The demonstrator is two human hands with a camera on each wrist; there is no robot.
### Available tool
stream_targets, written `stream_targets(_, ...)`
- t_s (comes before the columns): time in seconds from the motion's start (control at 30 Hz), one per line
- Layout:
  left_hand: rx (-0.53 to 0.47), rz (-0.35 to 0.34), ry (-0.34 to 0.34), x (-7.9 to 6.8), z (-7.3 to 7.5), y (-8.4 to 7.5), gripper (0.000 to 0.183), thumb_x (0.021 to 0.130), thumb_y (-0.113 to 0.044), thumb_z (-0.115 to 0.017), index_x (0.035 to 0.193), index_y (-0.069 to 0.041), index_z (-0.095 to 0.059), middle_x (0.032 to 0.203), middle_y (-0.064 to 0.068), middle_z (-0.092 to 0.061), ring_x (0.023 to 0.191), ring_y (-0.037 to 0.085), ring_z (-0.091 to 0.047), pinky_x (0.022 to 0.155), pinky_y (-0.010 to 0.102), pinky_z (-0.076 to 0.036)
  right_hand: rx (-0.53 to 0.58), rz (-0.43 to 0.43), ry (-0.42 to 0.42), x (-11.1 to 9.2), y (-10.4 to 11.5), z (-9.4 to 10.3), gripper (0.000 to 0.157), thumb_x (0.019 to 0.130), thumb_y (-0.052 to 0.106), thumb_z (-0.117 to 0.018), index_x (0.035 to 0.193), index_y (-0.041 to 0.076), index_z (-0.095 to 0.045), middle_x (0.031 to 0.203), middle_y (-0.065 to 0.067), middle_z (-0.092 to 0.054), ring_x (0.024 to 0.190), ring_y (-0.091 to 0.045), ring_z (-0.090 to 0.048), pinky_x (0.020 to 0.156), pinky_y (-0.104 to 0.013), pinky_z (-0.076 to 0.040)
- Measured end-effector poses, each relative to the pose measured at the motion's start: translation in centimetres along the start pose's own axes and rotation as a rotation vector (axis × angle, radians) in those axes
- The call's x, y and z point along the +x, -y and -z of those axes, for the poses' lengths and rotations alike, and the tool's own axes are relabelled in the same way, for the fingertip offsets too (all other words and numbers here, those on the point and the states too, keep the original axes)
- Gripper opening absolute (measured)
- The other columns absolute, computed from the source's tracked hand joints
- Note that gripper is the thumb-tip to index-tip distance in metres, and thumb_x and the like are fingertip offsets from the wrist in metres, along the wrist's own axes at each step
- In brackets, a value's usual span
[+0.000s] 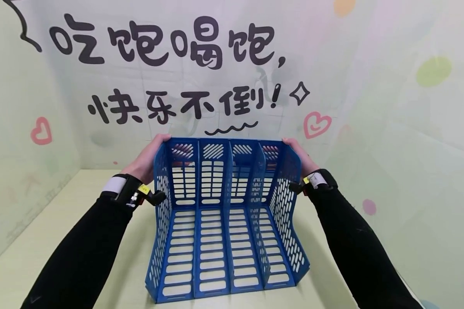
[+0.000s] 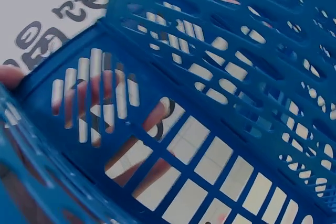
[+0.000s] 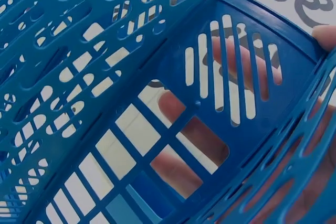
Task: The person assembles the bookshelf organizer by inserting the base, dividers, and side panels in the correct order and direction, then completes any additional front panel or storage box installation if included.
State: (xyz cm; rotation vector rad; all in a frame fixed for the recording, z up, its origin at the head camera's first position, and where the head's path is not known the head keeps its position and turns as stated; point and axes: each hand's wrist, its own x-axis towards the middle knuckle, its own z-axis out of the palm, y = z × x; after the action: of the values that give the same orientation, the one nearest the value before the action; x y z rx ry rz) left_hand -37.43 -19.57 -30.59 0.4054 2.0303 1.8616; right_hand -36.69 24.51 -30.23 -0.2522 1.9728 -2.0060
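A blue plastic file rack (image 1: 242,160) with several upright compartments stands at the middle of the head view, its slotted floor and open front toward me. My left hand (image 1: 148,156) grips its upper left back corner, and my right hand (image 1: 301,156) holds the upper right one. In the left wrist view the thumb (image 2: 10,76) lies at the top edge, while fingers behind the back panel (image 2: 149,66) show through its slots. The right wrist view matches this: thumb (image 3: 326,36) at the top edge, fingers (image 3: 178,174) spread behind the slotted panel. Side walls partly hide both palms.
Beneath the rack is a pale table (image 1: 67,214). Close behind it rises a light wall covering (image 1: 170,79) with black lettering, and similar panels stand at left and right. Black bands with small cameras sit on both wrists.
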Motion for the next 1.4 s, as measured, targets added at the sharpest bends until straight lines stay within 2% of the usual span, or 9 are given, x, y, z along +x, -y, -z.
stream_targets(0.2, 0.003, -0.021, -0.027, 0.0, -0.4, 0.1, 0.071, 0.11, -0.074, -0.025, 0.133, -0.014, -0.056, 0.109, -0.01, -0.082, 0.114, 0.018, -0.074, 0.112, 0.039, -0.043, -0.069, -0.009, -0.024, -0.3, -0.4, -0.2, 0.074, 0.109, 0.075, -0.036, 0.147, 0.015, -0.055, 0.115, 0.005, -0.079, 0.111, -0.016, -0.07, 0.1, -0.031, -0.056)
stream_targets(0.43, -0.03, -0.039, 0.067, 0.0, 0.5, 1.4, 0.105, 0.103, -0.088, -0.014, 0.166, -0.007, -0.036, 0.164, 0.024, -0.047, 0.157, 0.044, -0.038, 0.136, 0.066, -0.016, -0.068, -0.1, -0.046, -1.0, -0.9, -0.4, 0.091, 0.101, 0.088, -0.034, 0.154, 0.016, -0.048, 0.131, -0.001, -0.071, 0.134, -0.03, -0.055, 0.125, -0.055, -0.038)
stream_targets(0.57, -0.05, -0.059, 0.13, -0.3, 1.7, 2.4, 0.115, 0.101, -0.089, -0.005, 0.175, -0.002, -0.015, 0.178, 0.031, -0.024, 0.167, 0.049, -0.021, 0.137, 0.066, -0.015, -0.068, -0.061, -0.013, -2.3, -1.4, 0.7, 0.103, 0.102, 0.089, -0.026, 0.163, 0.008, -0.041, 0.14, -0.005, -0.069, 0.142, -0.028, -0.054, 0.131, -0.055, -0.033)
stream_targets(0.67, -0.055, -0.078, 0.12, -0.9, 2.6, 3.4, 0.11, 0.104, -0.085, -0.005, 0.176, -0.002, -0.009, 0.179, 0.028, -0.025, 0.166, 0.044, -0.027, 0.132, 0.053, -0.034, -0.065, 0.006, 0.005, -3.5, -2.0, 1.8, 0.103, 0.107, 0.082, -0.022, 0.17, 0.001, -0.029, 0.139, -0.004, -0.069, 0.137, -0.022, -0.06, 0.123, -0.043, -0.043)
stream_targets(0.83, -0.088, -0.113, 0.081, -1.9, 3.7, 5.6, 0.104, 0.11, -0.076, -0.009, 0.173, 0.007, -0.011, 0.15, 0.003, -0.063, 0.138, 0.014, -0.062, 0.107, 0.027, -0.055, -0.065, 0.082, -0.041, -6.1, -3.2, 2.5, 0.097, 0.113, 0.073, -0.026, 0.171, -0.004, -0.019, 0.137, 0.001, -0.068, 0.123, -0.011, -0.069, 0.107, -0.026, -0.057)
stream_targets(0.97, -0.113, -0.126, 0.1, -2.1, 3.4, 7.4, 0.091, 0.114, -0.07, -0.014, 0.167, 0.001, -0.034, 0.131, -0.013, -0.073, 0.124, 0.006, -0.07, 0.104, 0.029, -0.058, -0.157, 0.103, -0.103, -9.3, -5.6, 1.4, 0.086, 0.118, 0.06, -0.029, 0.168, -0.009, -0.021, 0.152, -0.019, -0.061, 0.126, -0.013, -0.068, 0.109, -0.031, -0.059)
stream_targets(1.13, -0.118, -0.1, 0.092, -2.2, 2.6, 8.8, 0.07, 0.115, -0.069, -0.018, 0.134, -0.023, -0.067, 0.128, -0.009, -0.078, 0.119, 0.009, -0.073, 0.103, 0.031, -0.059, -0.564, -0.034, -0.012, -14.7, -9.5, -1.0, 0.073, 0.118, 0.041, -0.048, 0.169, -0.005, -0.022, 0.165, -0.039, -0.04, 0.134, -0.037, -0.066, 0.106, -0.05, -0.061)
stream_targets(1.3, -0.119, -0.083, 0.055, -2.2, 2.4, 9.3, 0.069, 0.114, -0.07, -0.021, 0.129, -0.023, -0.069, 0.126, -0.007, -0.078, 0.115, 0.009, -0.073, 0.101, 0.032, -0.059, -0.789, -0.156, 0.089, -18.7, -12.4, -2.8, 0.093, 0.102, 0.038, -0.08, 0.169, 0.003, -0.026, 0.152, -0.028, -0.057, 0.113, -0.028, -0.072, 0.087, -0.038, -0.063)
stream_targets(1.4, -0.105, -0.08, 0.043, -2.3, 2.6, 9.5, 0.071, 0.115, -0.069, -0.019, 0.135, -0.02, -0.067, 0.124, -0.009, -0.078, 0.115, 0.01, -0.073, 0.1, 0.033, -0.059, -0.8, -0.119, 0.112, -19.1, -13.8, -3.0, 0.078, 0.1, 0.035, -0.082, 0.161, 0.006, -0.043, 0.132, -0.013, -0.07, 0.094, -0.015, -0.072, 0.074, -0.028, -0.058)
